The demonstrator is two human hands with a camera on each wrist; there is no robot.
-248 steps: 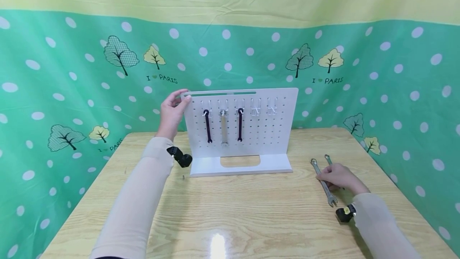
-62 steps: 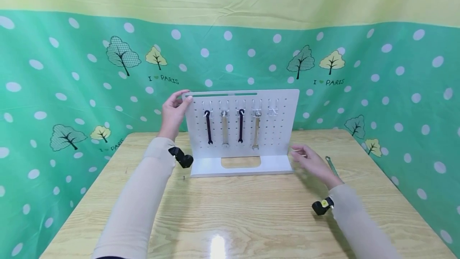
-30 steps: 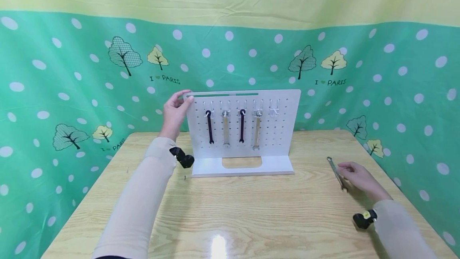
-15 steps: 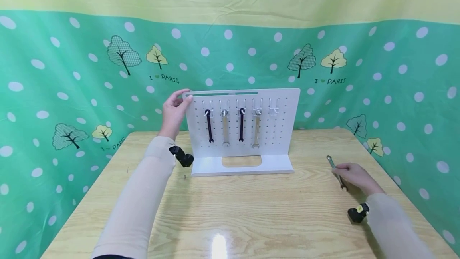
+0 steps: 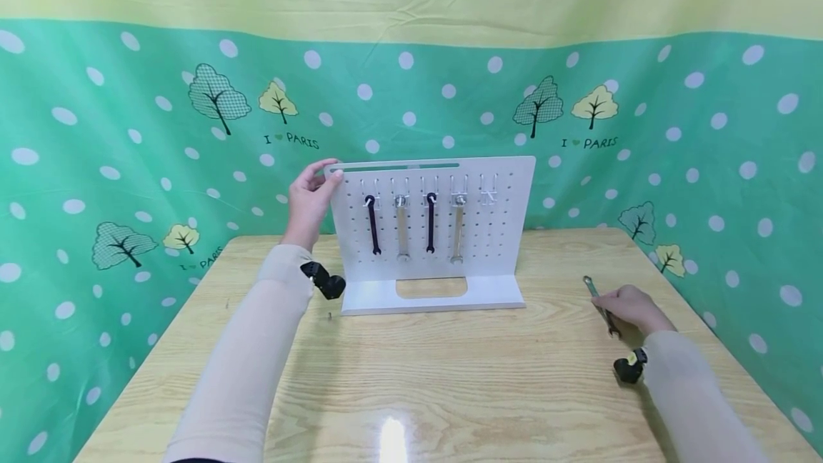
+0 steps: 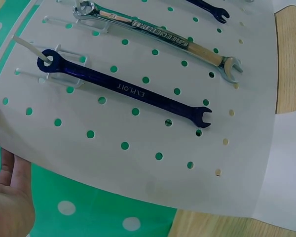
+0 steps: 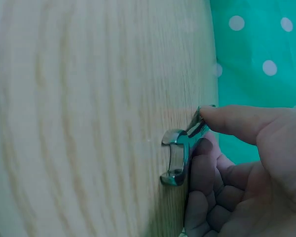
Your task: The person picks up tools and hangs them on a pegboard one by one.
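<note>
A white pegboard (image 5: 501, 234) stands upright on the table, and my left hand (image 5: 308, 202) grips its upper left corner, thumb in front. Two dark blue wrenches (image 5: 373, 227) (image 6: 123, 86) and two silver wrenches (image 5: 402, 228) (image 6: 158, 37) hang from its hooks in alternating order. The rightmost hook (image 5: 489, 195) bears nothing. At the right of the table, my right hand (image 5: 633, 306) pinches a silver combination wrench (image 5: 598, 299) between thumb and fingers. In the right wrist view its open end (image 7: 175, 160) points at the camera, close to the wood; the curled fingers hide part of the shaft.
The wooden table (image 5: 450, 377) reaches forward to a green dotted cloth (image 5: 411, 91) behind and at both sides. A tiny object (image 5: 330, 316) lies near the pegboard's front left corner. The pegboard's base (image 5: 489, 291) juts toward me.
Since the first frame, a second silver wrench has come to hang on the fourth hook. My right hand went back to the right and now pinches the last wrench. The left hand stays put.
</note>
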